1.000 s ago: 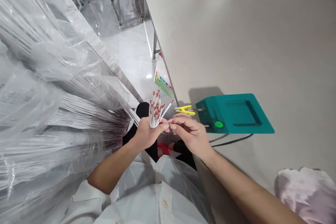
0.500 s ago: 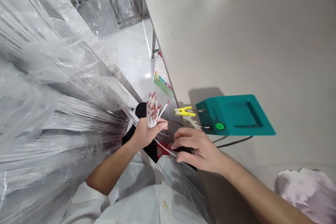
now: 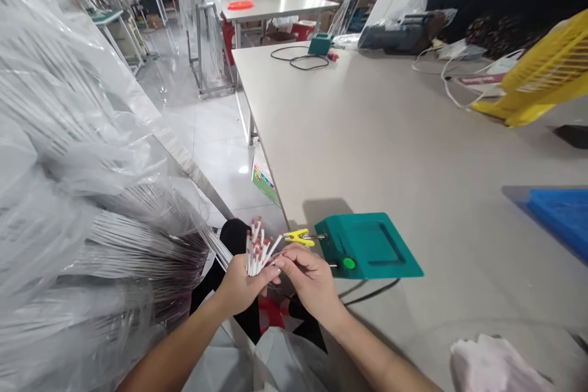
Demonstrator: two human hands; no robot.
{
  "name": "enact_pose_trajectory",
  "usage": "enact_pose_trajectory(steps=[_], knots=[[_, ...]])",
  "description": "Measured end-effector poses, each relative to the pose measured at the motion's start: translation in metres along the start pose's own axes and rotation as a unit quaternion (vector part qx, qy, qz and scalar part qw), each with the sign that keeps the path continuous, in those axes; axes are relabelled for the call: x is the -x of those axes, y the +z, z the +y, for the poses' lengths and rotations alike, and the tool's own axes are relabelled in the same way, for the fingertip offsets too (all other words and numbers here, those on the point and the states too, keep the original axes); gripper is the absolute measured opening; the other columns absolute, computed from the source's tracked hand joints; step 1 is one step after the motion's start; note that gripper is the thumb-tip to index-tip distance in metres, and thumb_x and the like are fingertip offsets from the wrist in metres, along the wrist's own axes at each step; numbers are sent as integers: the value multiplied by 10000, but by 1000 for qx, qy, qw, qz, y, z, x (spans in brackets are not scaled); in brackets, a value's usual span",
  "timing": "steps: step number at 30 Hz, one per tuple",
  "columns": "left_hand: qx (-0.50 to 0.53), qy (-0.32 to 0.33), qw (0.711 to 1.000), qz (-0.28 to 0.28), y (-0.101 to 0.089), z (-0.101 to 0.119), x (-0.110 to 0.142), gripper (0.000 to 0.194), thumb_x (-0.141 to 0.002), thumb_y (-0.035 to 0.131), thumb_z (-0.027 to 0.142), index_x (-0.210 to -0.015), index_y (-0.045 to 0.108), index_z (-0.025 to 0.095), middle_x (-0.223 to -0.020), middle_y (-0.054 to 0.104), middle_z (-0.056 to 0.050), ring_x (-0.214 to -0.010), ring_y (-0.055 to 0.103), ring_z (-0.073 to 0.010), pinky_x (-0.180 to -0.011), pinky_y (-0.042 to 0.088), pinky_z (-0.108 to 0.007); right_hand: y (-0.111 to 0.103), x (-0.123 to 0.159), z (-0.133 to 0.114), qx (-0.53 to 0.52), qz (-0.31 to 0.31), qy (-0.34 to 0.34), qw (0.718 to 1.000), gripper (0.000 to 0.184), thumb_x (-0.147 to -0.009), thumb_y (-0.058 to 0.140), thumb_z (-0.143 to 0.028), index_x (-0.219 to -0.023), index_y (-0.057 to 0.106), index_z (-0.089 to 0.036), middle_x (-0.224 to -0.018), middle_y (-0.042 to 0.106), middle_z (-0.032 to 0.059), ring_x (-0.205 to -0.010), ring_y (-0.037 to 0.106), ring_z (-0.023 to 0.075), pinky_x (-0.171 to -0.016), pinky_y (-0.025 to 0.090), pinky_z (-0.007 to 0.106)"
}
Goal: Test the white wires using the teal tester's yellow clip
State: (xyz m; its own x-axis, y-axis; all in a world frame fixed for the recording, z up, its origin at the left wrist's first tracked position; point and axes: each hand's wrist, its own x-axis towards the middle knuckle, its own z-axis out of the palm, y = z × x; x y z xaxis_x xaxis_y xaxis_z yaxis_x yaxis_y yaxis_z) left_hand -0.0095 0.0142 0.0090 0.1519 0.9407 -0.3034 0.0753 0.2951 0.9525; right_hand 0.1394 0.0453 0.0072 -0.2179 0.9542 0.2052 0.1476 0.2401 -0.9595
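Observation:
My left hand (image 3: 241,288) is closed around a bundle of white wires (image 3: 255,260) with reddish tips, which stand up above the fist. One wire (image 3: 274,248) leans out of the bundle to the right. Close beside it, my right hand (image 3: 309,282) has thumb and forefinger pinched together near the left thumb; whatever lies between them is too small to make out. Just beyond the right hand is a yellow clip (image 3: 298,236) on the metal prong of a green tester box (image 3: 370,245) with a bright green button.
Plastic-wrapped wire bundles (image 3: 124,251) fill the left side. The grey table (image 3: 367,153) carries a blue tray (image 3: 563,214), a yellow fan (image 3: 542,73), a cloth (image 3: 496,364) and another green box (image 3: 320,44) with a black cable. A red stool (image 3: 272,312) shows below my hands.
My right hand has moved left to meet the left hand, and its fingers have closed into a pinch. The view has tilted up, bringing the far table, fan and blue tray into sight.

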Motion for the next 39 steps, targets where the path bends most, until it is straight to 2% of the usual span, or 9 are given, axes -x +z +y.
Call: enact_pose_trajectory(steps=[4, 7, 9, 11, 14, 17, 23, 32, 39], knots=[[70, -15, 995, 63, 2, -2, -3, 362, -790, 570, 464, -830, 631, 109, -669, 666, -58, -502, 577, -112, -527, 465, -237, -2, 3, 3, -1, 11, 0, 1000, 209, -825, 582, -312, -662, 662, -209, -672, 643, 23, -651, 585, 146, -618, 477, 271], [130, -40, 977, 162, 3, -5, -7, 388, -748, 615, 482, -845, 645, 107, -640, 666, -60, -550, 616, -136, -576, 494, -255, -3, 4, 3, 7, 26, -15, 1000, 209, -836, 564, -290, -658, 641, -212, -707, 654, 28, -699, 591, 153, -646, 478, 275], [150, -34, 961, 228, 3, -6, -8, 384, -742, 624, 478, -860, 652, 113, -652, 669, -55, -512, 579, -108, -537, 468, -233, -2, 4, 3, 15, 34, -17, 999, 206, -838, 558, -275, -654, 625, -211, -724, 657, 28, -722, 593, 156, -668, 479, 281], [130, -6, 957, 257, 4, -4, -7, 355, -759, 612, 460, -853, 666, 122, -692, 670, -44, -467, 498, -65, -483, 411, -204, 0, 6, 3, 20, 23, -15, 999, 176, -838, 555, -257, -686, 630, -212, -741, 657, 28, -733, 594, 157, -679, 482, 284], [59, 31, 983, 174, 8, 0, -2, 346, -779, 596, 429, -888, 698, 118, -559, 584, -2, -491, 477, -79, -481, 390, -201, 3, 10, 3, 15, -3, -19, 1000, 114, -836, 556, -227, -770, 649, -218, -760, 645, 24, -726, 591, 149, -662, 488, 275], [32, 43, 992, 118, 13, 2, 2, 357, -780, 595, 401, -966, 692, 113, -673, 648, -38, -552, 535, -108, -517, 436, -224, 5, 13, 5, 19, -7, -42, 999, 108, -832, 558, -194, -804, 657, -226, -783, 638, 24, -741, 592, 144, -674, 494, 274], [15, 26, 990, 136, 14, 4, 2, 308, -783, 593, 361, -926, 696, 108, -643, 664, -44, -520, 556, -114, -516, 446, -232, 1, 13, 10, 54, 15, -70, 996, 132, -807, 586, -175, -829, 694, -249, -826, 653, 28, -774, 615, 150, -703, 514, 286], [-14, 38, 984, 175, 13, 6, 6, 200, -746, 629, 304, -785, 709, 126, -754, 696, -59, -738, 619, -172, -690, 488, -270, 1, 13, 10, 47, 32, -30, 998, 138, -796, 595, -193, -853, 706, -252, -818, 694, 24, -792, 624, 156, -749, 525, 310], [-39, 14, 982, 187, 13, 1, 6, 180, -730, 645, 297, -783, 698, 133, -756, 700, -53, -728, 633, -178, -697, 489, -277, -1, 12, 10, 30, 26, -35, 999, 117, -792, 593, -191, -834, 693, -234, -804, 692, 31, -788, 621, 158, -741, 521, 315]])
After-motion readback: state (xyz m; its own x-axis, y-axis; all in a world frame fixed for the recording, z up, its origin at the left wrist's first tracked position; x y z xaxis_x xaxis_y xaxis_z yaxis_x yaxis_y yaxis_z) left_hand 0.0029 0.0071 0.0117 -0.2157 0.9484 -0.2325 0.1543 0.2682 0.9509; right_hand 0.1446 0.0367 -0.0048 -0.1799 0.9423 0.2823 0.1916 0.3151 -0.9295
